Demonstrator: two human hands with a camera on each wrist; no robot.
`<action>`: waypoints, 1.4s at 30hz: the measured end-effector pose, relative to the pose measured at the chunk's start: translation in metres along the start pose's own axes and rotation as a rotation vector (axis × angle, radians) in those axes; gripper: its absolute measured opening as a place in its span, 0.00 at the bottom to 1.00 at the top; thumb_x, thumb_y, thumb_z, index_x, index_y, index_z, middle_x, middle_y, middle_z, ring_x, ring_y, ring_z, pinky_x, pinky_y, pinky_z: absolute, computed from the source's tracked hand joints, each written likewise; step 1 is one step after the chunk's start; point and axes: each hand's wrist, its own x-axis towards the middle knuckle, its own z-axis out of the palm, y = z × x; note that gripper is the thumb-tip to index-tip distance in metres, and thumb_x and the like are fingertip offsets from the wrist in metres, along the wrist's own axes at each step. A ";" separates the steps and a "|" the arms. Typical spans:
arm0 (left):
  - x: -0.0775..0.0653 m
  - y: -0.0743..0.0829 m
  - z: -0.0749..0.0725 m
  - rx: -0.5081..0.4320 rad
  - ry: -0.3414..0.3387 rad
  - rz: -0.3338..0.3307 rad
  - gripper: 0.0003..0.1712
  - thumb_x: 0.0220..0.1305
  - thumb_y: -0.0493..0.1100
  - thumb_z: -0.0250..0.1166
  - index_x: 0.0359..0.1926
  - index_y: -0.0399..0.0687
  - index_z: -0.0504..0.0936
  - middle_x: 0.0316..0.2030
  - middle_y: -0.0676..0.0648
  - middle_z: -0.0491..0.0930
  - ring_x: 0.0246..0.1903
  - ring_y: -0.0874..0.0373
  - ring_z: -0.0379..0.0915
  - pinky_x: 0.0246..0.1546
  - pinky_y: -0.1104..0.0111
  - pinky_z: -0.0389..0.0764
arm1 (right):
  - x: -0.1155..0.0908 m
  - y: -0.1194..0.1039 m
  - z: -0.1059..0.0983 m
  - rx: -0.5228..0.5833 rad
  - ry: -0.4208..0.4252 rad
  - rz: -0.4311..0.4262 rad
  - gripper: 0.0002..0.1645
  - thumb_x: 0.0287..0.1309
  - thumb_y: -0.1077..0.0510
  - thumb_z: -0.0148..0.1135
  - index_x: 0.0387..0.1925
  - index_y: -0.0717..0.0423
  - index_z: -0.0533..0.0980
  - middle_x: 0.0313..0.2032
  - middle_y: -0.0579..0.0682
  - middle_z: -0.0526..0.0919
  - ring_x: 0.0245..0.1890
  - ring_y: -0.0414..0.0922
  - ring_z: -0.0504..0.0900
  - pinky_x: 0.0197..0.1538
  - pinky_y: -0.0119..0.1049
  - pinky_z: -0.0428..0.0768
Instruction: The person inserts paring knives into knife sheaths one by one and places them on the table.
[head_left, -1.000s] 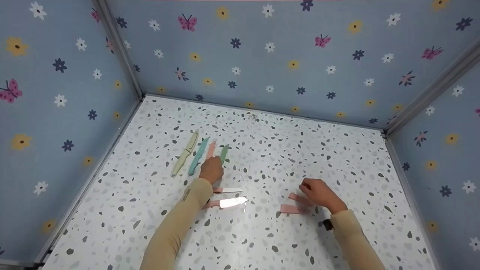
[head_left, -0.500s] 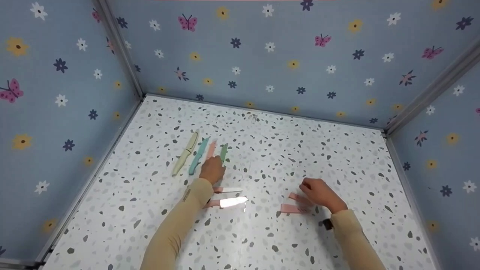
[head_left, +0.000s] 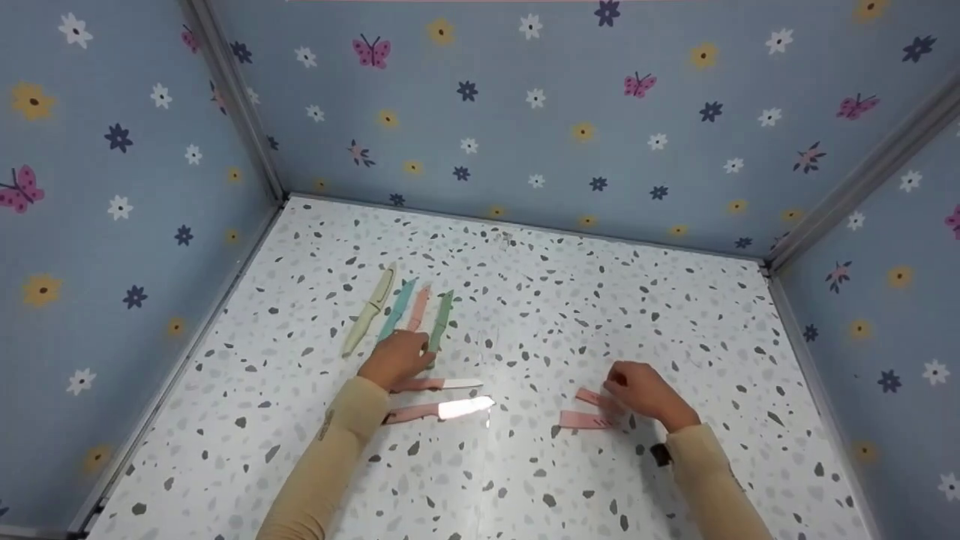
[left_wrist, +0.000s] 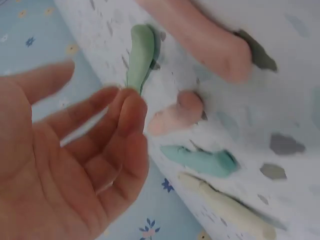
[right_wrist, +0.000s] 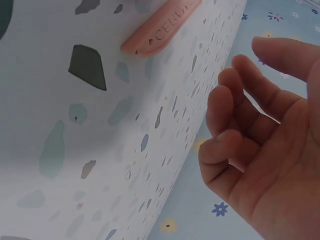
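In the head view, my left hand [head_left: 396, 356] hovers over the near ends of a row of sheathed knives: cream [head_left: 369, 311], teal [head_left: 397, 307], pink [head_left: 420, 307] and green [head_left: 442, 319]. The left wrist view shows its thumb apart from loosely bent fingers, nothing held, close to the green handle [left_wrist: 141, 52]. Two bare pink-handled knives, a small one [head_left: 424, 385] and a larger one [head_left: 465, 407], lie nearer me, blades to the right. My right hand [head_left: 643, 391], loosely curled and holding nothing, is beside two pink sheaths, one narrow [head_left: 592, 397], one wide [head_left: 585, 420].
Everything lies on a white speckled tabletop [head_left: 525, 480]. Blue flowered panels [head_left: 495, 112] enclose the back and both sides, with grey metal posts at the corners. The larger bare blade reflects bright light.
My left hand has drawn back toward me and slightly left, uncovering more of the green and pink knives, which stay in place. The right hand has hardly moved.
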 end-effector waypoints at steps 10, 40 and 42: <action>-0.027 -0.010 0.006 -0.013 0.008 0.056 0.12 0.65 0.48 0.60 0.39 0.42 0.78 0.30 0.45 0.78 0.27 0.54 0.71 0.33 0.58 0.73 | -0.001 0.005 0.007 0.014 -0.042 0.071 0.08 0.58 0.55 0.64 0.36 0.55 0.77 0.28 0.48 0.77 0.27 0.44 0.74 0.30 0.39 0.74; -0.029 -0.011 0.014 -0.017 -0.031 0.017 0.13 0.63 0.45 0.63 0.46 0.42 0.79 0.36 0.46 0.79 0.30 0.54 0.72 0.38 0.57 0.75 | 0.008 -0.006 0.026 -0.065 -0.073 0.054 0.05 0.57 0.55 0.63 0.28 0.49 0.76 0.25 0.46 0.75 0.24 0.44 0.74 0.27 0.39 0.73; -0.029 -0.012 0.014 -0.022 -0.033 0.014 0.13 0.63 0.44 0.63 0.45 0.42 0.79 0.36 0.46 0.79 0.30 0.54 0.71 0.38 0.57 0.74 | 0.008 -0.007 0.027 -0.063 -0.072 0.071 0.05 0.57 0.55 0.63 0.28 0.49 0.75 0.25 0.47 0.75 0.25 0.45 0.73 0.27 0.39 0.72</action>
